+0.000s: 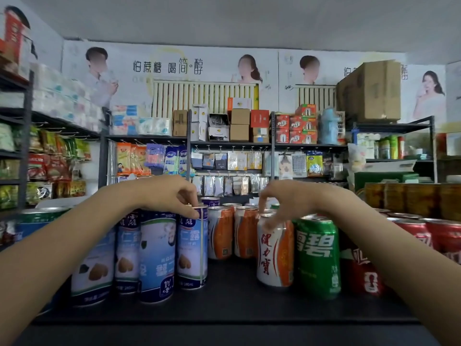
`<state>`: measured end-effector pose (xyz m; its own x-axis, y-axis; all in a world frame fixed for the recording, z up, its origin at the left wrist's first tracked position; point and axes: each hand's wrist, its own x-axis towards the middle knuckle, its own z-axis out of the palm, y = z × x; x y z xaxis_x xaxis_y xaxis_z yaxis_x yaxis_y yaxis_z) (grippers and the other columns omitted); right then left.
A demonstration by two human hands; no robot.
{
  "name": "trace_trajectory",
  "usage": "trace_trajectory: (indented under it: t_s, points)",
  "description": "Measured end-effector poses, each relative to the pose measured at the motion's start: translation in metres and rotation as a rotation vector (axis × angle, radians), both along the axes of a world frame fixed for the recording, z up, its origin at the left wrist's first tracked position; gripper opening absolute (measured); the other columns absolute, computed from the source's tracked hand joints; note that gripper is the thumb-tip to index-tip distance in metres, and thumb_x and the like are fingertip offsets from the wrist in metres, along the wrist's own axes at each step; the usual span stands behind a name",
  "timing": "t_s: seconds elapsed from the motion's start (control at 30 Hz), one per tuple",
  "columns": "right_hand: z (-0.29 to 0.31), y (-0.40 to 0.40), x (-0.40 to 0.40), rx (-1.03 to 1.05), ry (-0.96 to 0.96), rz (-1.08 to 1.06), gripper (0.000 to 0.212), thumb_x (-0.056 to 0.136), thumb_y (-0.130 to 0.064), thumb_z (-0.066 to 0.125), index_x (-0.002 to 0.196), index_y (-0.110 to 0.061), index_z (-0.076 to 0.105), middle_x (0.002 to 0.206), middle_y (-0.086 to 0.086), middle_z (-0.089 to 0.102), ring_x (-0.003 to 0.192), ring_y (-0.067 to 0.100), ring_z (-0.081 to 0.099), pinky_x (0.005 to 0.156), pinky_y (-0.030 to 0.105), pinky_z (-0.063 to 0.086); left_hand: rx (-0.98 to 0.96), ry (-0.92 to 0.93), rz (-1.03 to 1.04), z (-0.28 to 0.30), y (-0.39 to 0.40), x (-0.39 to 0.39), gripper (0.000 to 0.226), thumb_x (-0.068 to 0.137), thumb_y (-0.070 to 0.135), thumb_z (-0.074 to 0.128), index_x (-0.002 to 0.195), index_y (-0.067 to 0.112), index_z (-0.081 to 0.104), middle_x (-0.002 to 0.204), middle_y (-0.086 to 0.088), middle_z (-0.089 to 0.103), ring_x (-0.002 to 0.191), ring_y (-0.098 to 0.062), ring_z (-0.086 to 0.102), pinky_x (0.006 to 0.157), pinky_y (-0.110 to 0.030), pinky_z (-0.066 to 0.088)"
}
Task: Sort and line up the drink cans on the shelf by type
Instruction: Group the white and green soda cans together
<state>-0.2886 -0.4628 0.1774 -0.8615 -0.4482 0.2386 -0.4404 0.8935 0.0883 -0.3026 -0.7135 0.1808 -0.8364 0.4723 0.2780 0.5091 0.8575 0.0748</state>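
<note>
Atop cans, left hand, right hand, fingers curled

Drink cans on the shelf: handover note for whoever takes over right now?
Left hand: pinching the top rim of the rightmost tall blue can.
Right hand: fingers curled on the top of the front orange-white can.
Done: blue cans grouped left; two more orange-white cans sit behind; green can then red cans to the right.
Left: line the front orange-white can up with its pair; straighten rows on the dark shelf.
</note>
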Motion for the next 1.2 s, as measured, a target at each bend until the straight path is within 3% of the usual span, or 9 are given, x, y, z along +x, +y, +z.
trace_trajectory:
  t_s: [0.1,0.27,0.43,0.57,0.7,0.8,0.97,1.03,1.2]
  points:
    - [0.011,-0.028,-0.022,-0.096,0.054,0.087,0.045,0.08,-0.033,0.068,0.119,-0.015,0.054,0.127,0.002,0.051,0.118,0.019,0.047,0.099,0.032,0.038,0.04,-0.003,-0.019,-0.002,0.0,0.001,0.015,0.076,0.036,0.071,0.084,0.027,0.061,0.101,0.01,0.065,0.096,-0.003,0.06,0.091,-0.029,0.049]
    - [-0.004,-0.076,-0.087,0.018,-0.064,0.048,0.058,0.08,-0.027,0.069,0.131,-0.014,0.045,0.136,0.006,0.046,0.122,0.026,0.045,0.102,0.039,0.04,0.033,0.058,0.0,-0.007,0.002,0.002,0.017,0.079,0.036,0.069,0.088,0.024,0.06,0.098,0.01,0.063,0.093,-0.003,0.059,0.086,-0.023,0.048]
    - [-0.016,-0.087,-0.114,-0.097,-0.028,0.032,0.046,0.078,-0.031,0.071,0.115,-0.012,0.051,0.127,0.008,0.053,0.112,0.026,0.052,0.092,0.036,0.045,0.026,0.071,0.005,-0.006,-0.001,0.001,0.017,0.08,0.036,0.068,0.089,0.024,0.06,0.106,0.005,0.065,0.101,-0.008,0.06,0.094,-0.035,0.047]
    - [-0.003,-0.079,-0.097,-0.105,-0.105,0.072,0.04,0.071,-0.033,0.077,0.1,-0.02,0.054,0.118,0.0,0.053,0.107,0.021,0.053,0.09,0.032,0.045,-0.005,0.067,0.005,-0.003,0.0,0.002,0.027,0.08,0.036,0.068,0.098,0.016,0.063,0.109,0.002,0.064,0.102,-0.011,0.058,0.093,-0.033,0.047]
    - [0.005,-0.061,-0.054,-0.089,-0.144,0.117,0.043,0.07,-0.033,0.077,0.103,-0.015,0.057,0.098,-0.008,0.051,0.099,0.015,0.05,0.091,0.031,0.043,-0.018,0.079,0.009,-0.003,0.0,0.003,0.026,0.079,0.038,0.068,0.095,0.019,0.063,0.101,0.006,0.064,0.098,-0.01,0.059,0.091,-0.03,0.047]
    - [0.001,-0.046,-0.034,-0.061,-0.125,0.12,0.043,0.068,-0.035,0.078,0.101,-0.016,0.058,0.109,-0.004,0.054,0.105,0.017,0.053,0.095,0.036,0.044,-0.011,0.075,0.002,-0.005,-0.001,0.003,0.024,0.079,0.039,0.069,0.093,0.02,0.062,0.099,0.006,0.064,0.098,-0.01,0.059,0.092,-0.032,0.047]
    - [0.003,-0.036,-0.022,-0.076,-0.18,0.1,0.041,0.07,-0.034,0.077,0.103,-0.019,0.058,0.111,-0.002,0.059,0.105,0.016,0.055,0.092,0.031,0.043,0.026,0.021,-0.021,-0.003,-0.004,0.003,0.026,0.08,0.036,0.067,0.097,0.017,0.064,0.108,0.003,0.066,0.101,-0.01,0.06,0.095,-0.032,0.047]
    - [0.011,-0.039,-0.025,-0.07,-0.208,0.109,0.034,0.075,-0.034,0.073,0.103,-0.019,0.06,0.111,-0.001,0.061,0.106,0.016,0.057,0.098,0.034,0.043,0.074,-0.036,-0.047,0.0,-0.008,0.005,0.027,0.083,0.037,0.063,0.099,0.015,0.067,0.106,0.004,0.067,0.099,-0.008,0.061,0.094,-0.03,0.047]
    - [0.022,-0.049,-0.047,-0.229,-0.039,0.16,0.021,0.083,-0.029,0.066,0.101,-0.02,0.064,0.11,0.001,0.063,0.101,0.015,0.057,0.1,0.04,0.043,0.141,-0.018,-0.019,0.006,-0.023,0.001,0.023,0.089,0.032,0.056,0.104,0.017,0.067,0.1,0.011,0.066,0.086,0.006,0.058,0.08,-0.01,0.045]
